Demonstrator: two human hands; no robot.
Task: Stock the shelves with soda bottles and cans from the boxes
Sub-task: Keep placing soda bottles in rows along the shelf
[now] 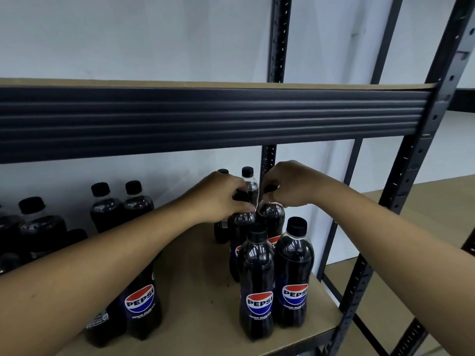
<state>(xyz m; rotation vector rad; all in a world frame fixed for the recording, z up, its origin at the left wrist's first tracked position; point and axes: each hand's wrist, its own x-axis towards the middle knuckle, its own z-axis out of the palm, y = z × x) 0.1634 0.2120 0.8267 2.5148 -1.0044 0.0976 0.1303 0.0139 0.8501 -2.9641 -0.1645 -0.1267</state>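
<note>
Centre of frame, on the tan board shelf [200,268]: two dark plastic Pepsi bottles with black caps, side by side. The left hand [221,199] has its fingers curled round the left bottle [240,226] at the neck. The right hand [290,185] has its fingers pinching the cap of the right bottle [273,217]. Two labelled front bottles [257,286] stand just before them. A further bottle group [108,211] stands at left of frame.

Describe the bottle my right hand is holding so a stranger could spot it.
On the lower shelf, find the Pepsi cluster by the right-hand post. In its middle row, it is the right bottle, the only one with the right hand pinching its cap.
</note>
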